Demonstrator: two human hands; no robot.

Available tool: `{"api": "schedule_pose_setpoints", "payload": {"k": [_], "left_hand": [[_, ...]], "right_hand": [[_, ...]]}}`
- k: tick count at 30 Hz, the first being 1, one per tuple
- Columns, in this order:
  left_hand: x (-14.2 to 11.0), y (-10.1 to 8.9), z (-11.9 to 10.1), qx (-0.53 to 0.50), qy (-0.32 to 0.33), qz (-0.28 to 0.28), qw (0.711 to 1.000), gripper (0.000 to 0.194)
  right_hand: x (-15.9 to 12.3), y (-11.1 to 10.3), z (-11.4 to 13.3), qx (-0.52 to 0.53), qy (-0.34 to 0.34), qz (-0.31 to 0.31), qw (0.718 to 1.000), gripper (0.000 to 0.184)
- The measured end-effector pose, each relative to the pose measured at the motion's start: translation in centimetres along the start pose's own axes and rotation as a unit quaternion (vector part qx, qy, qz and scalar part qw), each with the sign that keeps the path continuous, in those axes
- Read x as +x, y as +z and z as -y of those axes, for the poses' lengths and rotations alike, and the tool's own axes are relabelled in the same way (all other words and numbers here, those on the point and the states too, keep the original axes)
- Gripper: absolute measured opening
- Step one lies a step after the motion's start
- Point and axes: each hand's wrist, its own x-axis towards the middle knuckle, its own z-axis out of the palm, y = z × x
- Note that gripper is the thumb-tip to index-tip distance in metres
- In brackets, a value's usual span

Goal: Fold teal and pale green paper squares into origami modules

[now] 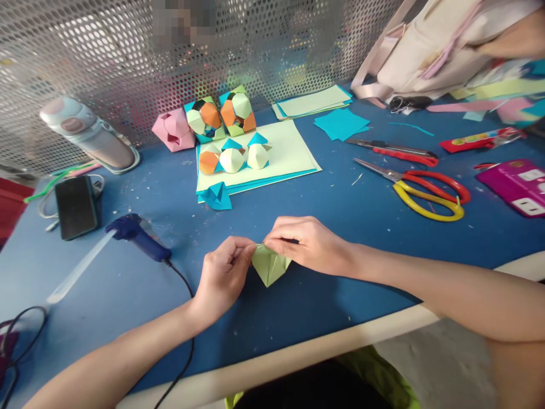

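Note:
A pale green folded paper piece [269, 267] is held up between both hands near the table's front edge, its point facing down toward me. My left hand [225, 275] pinches its upper left corner between thumb and fingers. At its upper right edge, my right hand [309, 244] grips with thumb and forefinger, hiding part of that side. Beyond the hands lies a small blue folded paper piece [218, 196]. Behind it, several joined paper units in orange, cream and blue [232, 159] rest on a stack of cream and blue sheets [293, 147].
Scissors [426, 193] and a utility knife [400, 152] lie at right, near blue paper squares [342, 124]. A glue gun [142, 238] with its cord lies left, beside a phone [76, 207] and a bottle [87, 133]. Finished paper balls [204, 119] stand against a perforated metal panel [128, 51].

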Motion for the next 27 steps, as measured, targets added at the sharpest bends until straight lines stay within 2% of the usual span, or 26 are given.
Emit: {"api": "schedule_pose_setpoints", "payload": {"k": [4,8,13,17,21,27], "left_hand": [[0.1,0.2,0.0,-0.076,-0.048,-0.025,0.996,0.014],[-0.1,0.5,0.1,-0.158,-0.075,-0.024,0.984,0.014],[0.0,0.6,0.2,-0.175,-0.085,-0.008,0.981,0.017],[0.2,0.6,0.1,-0.206,-0.12,0.047,0.97,0.022],[0.2,0.5,0.1,-0.21,-0.136,0.072,0.965,0.023],[0.3,0.5,0.3,-0.223,-0.157,0.019,0.962,0.022]], "right_hand": [[0.3,-0.7,0.8,0.045,0.129,0.054,0.989,0.02],[0.1,-0.6,1.1,0.02,0.172,0.059,0.983,0.008],[-0.1,0.0,0.6,-0.013,0.146,-0.019,0.989,0.008],[-0.2,0.3,0.1,-0.022,0.106,-0.069,0.992,0.008],[-0.1,0.3,-0.2,-0.025,0.083,-0.079,0.993,0.005],[-0.4,0.4,0.2,-0.02,0.052,-0.037,0.998,0.02]]}}
